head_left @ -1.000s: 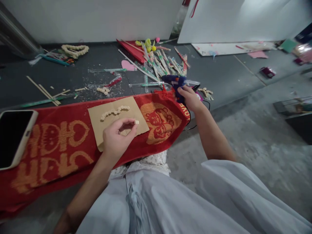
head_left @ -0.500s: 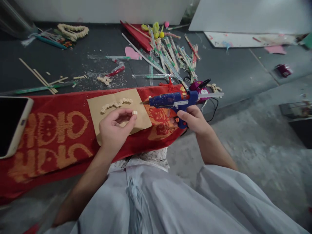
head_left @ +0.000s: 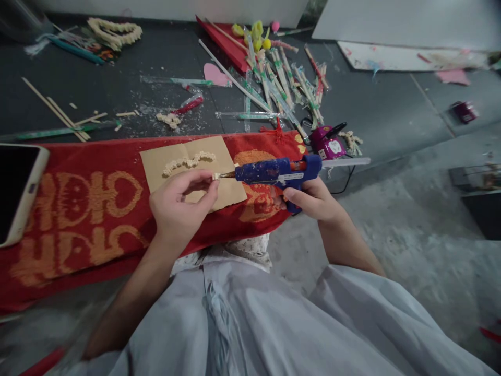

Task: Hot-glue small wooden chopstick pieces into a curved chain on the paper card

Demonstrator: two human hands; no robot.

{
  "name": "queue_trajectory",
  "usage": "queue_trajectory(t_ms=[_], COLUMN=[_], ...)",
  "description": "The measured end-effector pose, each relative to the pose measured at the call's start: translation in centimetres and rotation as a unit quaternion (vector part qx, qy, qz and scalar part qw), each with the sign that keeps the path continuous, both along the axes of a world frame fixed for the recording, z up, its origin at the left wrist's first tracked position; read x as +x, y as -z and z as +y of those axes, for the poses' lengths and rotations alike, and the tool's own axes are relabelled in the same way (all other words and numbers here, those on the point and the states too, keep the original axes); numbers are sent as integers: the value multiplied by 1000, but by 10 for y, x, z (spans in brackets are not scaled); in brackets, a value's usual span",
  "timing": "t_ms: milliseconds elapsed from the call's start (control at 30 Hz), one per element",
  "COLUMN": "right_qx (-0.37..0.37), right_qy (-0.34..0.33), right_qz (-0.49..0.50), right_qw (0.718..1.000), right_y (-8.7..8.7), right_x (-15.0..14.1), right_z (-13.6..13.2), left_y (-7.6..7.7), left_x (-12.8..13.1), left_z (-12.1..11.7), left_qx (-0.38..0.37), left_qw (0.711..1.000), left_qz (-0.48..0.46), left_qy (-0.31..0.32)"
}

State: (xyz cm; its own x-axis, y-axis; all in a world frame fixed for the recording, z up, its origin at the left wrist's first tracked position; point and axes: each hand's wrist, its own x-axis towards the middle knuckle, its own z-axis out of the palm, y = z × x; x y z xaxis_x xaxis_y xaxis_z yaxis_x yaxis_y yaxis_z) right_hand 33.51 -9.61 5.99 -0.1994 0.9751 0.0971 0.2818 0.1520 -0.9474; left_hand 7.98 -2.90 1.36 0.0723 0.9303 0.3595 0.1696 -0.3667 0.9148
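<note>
Between thumb and fingertips, my left hand pinches a small pale wooden piece. My right hand is wrapped round the grip of a blue hot glue gun, with a clear glue stick poking out of its back. The gun's metal nozzle meets the pale piece, or nearly so; I cannot tell whether they touch. Beneath the left hand lies a brown cardboard sheet, and on it rests a wavy strip of small pale pieces.
The cardboard lies on a red patterned towel. A phone sits at the left. Behind are wrapped chopsticks, a red-handled tool, a pink heart, a purple object and a pale heart-shaped frame.
The glue gun has moved left and slightly down, bringing its nozzle to the small piece. My left hand still pinches that piece and has shifted slightly. The camera view has shifted a little.
</note>
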Motion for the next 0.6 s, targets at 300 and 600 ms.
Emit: queue_trajectory(t_ms=[300,600], right_qx=[8,15], right_qy=[-20,-12], right_qz=[-18,-42], right_qw=[1000,999], right_y=[-3,-6], right_x=[1,1], right_z=[0,0], left_y=[-8,-12], left_x=[-6,-7], left_z=[0,-2], left_qx=[89,134], left_qw=[992,987], left_qz=[88,88], left_qy=[-7,-9])
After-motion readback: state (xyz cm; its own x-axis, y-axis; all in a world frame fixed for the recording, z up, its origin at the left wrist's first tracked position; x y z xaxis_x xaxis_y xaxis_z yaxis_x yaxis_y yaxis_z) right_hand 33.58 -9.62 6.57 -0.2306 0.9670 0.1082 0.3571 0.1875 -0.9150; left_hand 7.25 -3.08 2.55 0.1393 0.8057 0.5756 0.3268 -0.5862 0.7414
